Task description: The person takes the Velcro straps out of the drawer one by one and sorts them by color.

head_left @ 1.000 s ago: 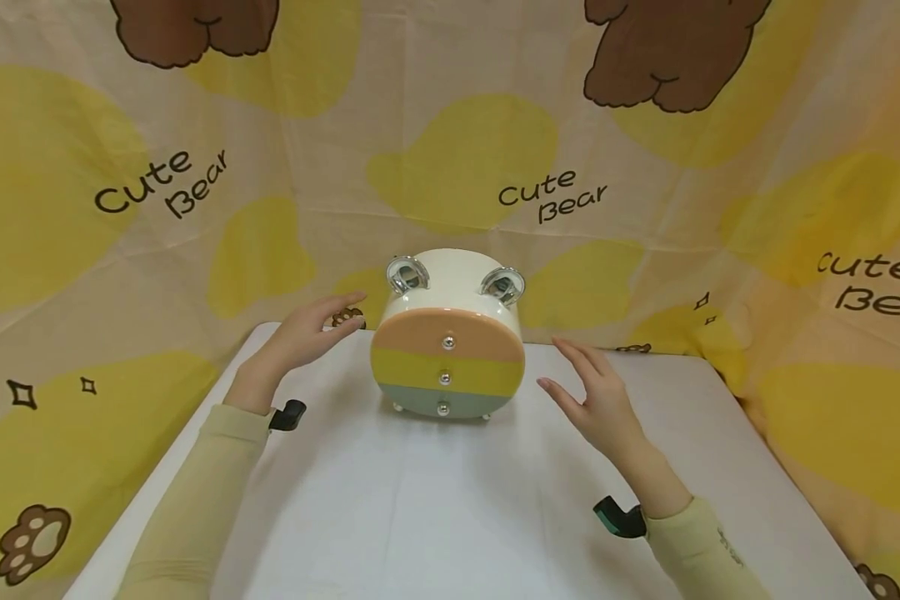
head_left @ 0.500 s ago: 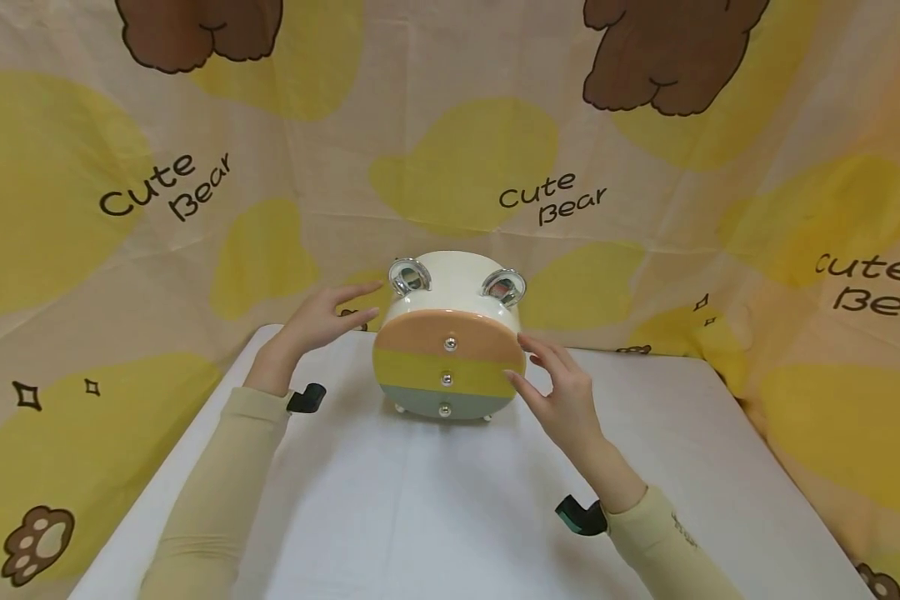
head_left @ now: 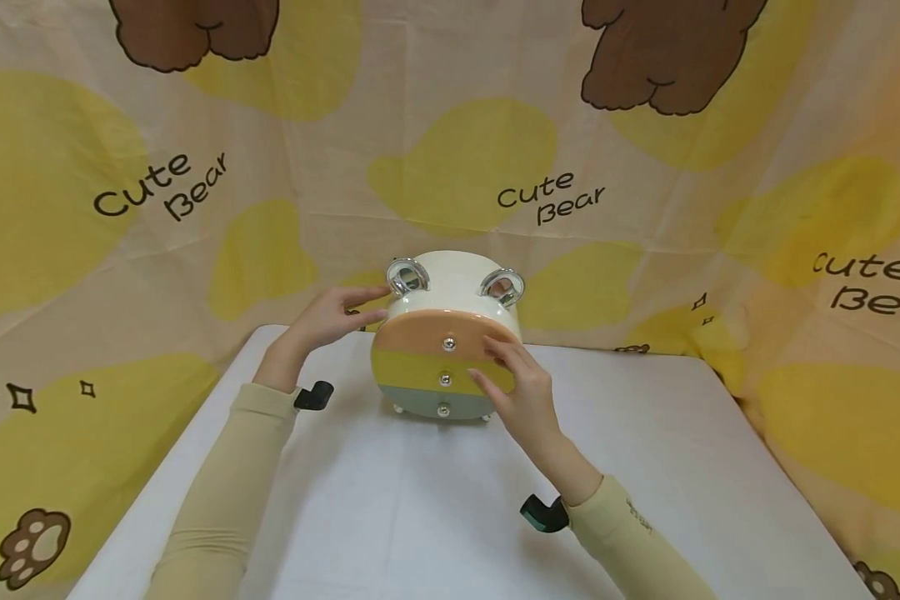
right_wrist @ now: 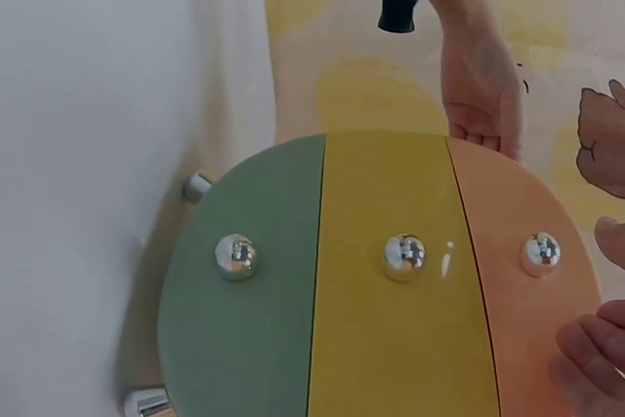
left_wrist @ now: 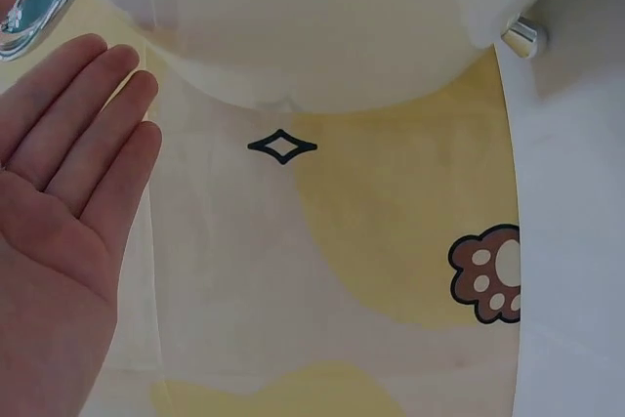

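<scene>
A small rounded drawer box (head_left: 450,279) with a white body and two silver ring-like ears stands upright on short feet. Its front has an orange drawer (head_left: 412,332), a yellow drawer (head_left: 401,367) and a green drawer (head_left: 420,400), all closed, each with a round silver knob (right_wrist: 404,256). My left hand (head_left: 322,321) is beside the box's left side, fingertips close to the left ear (head_left: 420,282); the left wrist view shows its fingers straight. In front of the right half of the drawers is my right hand (head_left: 528,400), fingers loosely bent, its fingertips right of the top knob (head_left: 449,343).
White cloth covers the table (head_left: 390,517). A yellow-and-cream curtain (head_left: 450,183) with bear prints hangs close behind the box and around the sides. Each wrist carries a black camera mount, such as the right one (head_left: 544,513).
My right hand has moved left, from beside the box to in front of its drawers. My left hand has come a little to the right, nearer the box. The box has stayed in place.
</scene>
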{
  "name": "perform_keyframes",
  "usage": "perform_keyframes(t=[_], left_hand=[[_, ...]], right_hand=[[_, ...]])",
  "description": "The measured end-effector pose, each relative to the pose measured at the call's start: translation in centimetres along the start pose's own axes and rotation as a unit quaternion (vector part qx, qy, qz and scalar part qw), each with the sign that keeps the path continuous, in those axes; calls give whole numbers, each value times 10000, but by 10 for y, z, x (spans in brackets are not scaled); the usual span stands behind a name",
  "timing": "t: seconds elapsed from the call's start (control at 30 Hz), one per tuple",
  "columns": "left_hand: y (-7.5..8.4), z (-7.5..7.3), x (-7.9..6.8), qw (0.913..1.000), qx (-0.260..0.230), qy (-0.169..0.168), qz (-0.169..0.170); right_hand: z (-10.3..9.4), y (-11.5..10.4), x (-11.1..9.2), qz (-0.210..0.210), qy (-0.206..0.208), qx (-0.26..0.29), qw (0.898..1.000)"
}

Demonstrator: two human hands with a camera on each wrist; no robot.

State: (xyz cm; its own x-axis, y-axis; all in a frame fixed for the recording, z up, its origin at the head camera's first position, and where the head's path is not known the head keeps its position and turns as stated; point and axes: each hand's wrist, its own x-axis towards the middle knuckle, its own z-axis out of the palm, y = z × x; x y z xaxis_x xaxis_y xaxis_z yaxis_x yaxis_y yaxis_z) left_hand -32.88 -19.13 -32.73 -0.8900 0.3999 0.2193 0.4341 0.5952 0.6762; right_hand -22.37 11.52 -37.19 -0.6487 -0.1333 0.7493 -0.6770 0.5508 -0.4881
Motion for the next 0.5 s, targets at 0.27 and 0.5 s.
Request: perform_keyframes(t=[0.27, 0.5], left_hand=[[5, 1, 3, 10000, -40, -60, -67], [1, 3, 5, 9993, -321, -152, 74]], right_hand=[[18, 1, 2, 27, 76, 171, 9998], [27, 1, 6, -63, 334, 244, 9991]])
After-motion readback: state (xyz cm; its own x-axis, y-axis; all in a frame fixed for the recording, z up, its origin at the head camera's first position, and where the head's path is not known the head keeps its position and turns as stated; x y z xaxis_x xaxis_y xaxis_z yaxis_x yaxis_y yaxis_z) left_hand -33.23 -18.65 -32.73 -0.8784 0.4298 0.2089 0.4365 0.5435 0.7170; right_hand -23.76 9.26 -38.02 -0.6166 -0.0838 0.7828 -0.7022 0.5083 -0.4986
